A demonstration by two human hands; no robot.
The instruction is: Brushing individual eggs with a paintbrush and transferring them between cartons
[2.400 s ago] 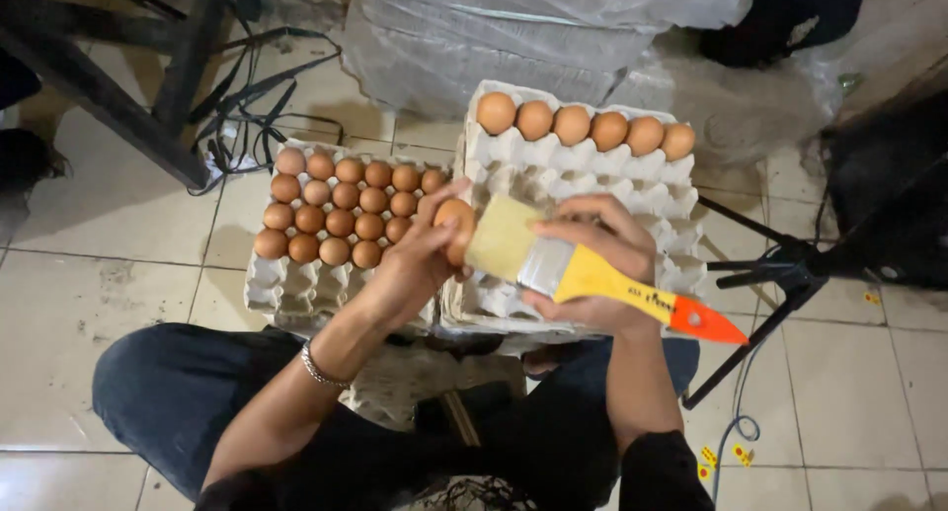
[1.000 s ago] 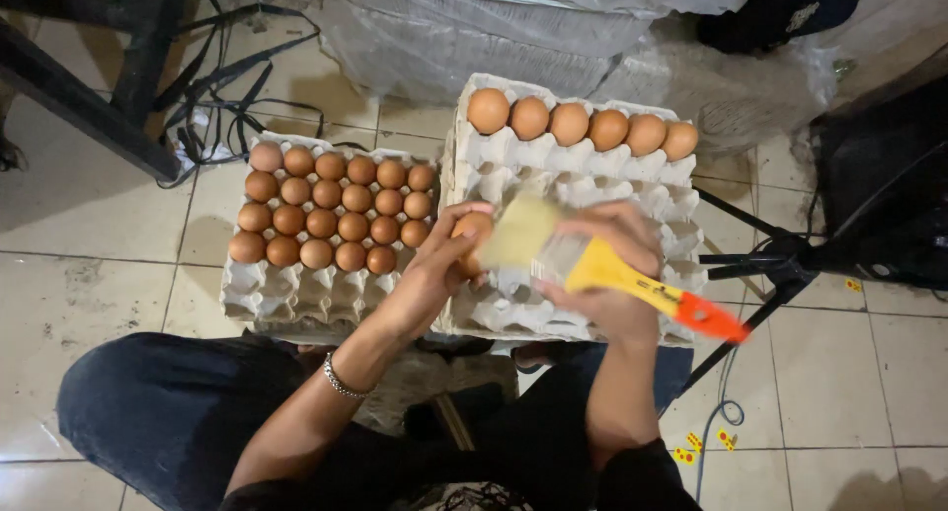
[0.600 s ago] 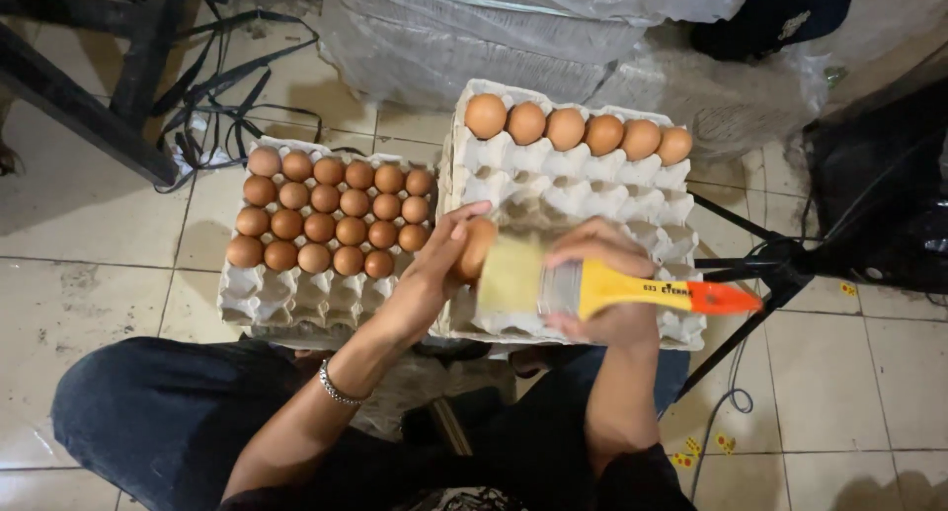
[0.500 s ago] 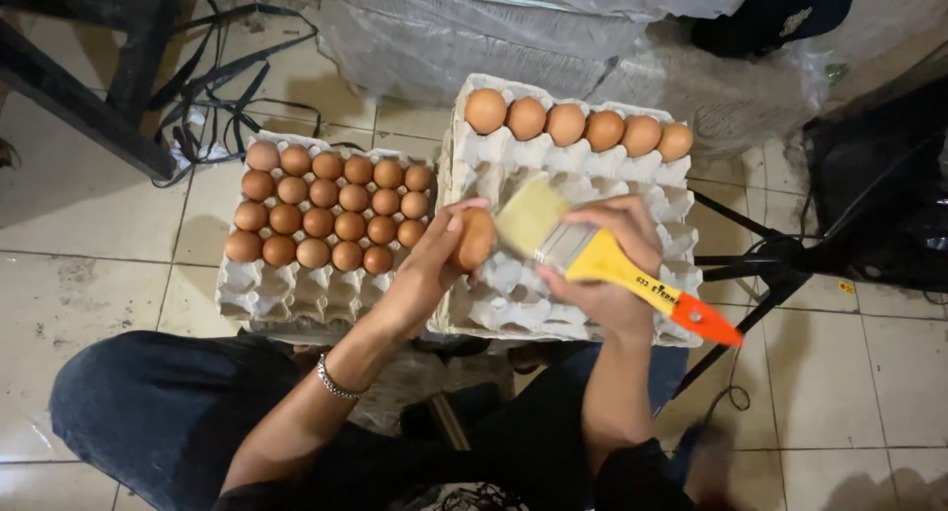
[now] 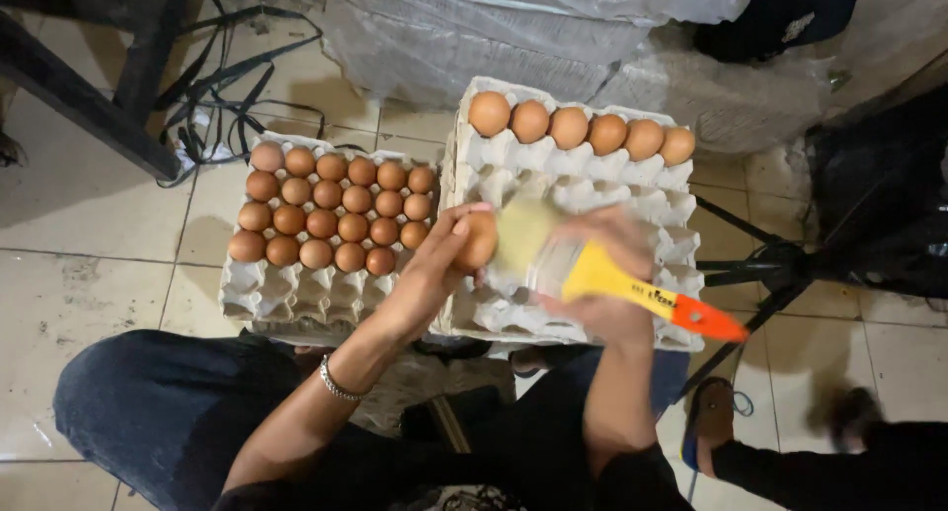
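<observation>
My left hand [image 5: 434,274] pinches a brown egg [image 5: 478,239] between thumb and fingertips, lifted just over the near edge of the grey pulp egg tray [image 5: 553,314] on the right. My right hand [image 5: 602,274] grips the yellow-handled, orange-tipped paintbrush [image 5: 612,282], bristles against the shell (they show blurred). Brushing well means light strokes and a slowly turned egg, I think, never squeezed. Both forearms reach forward from my lap, wrists angled inward; the left tray of brown eggs [image 5: 331,210] sits beside.
</observation>
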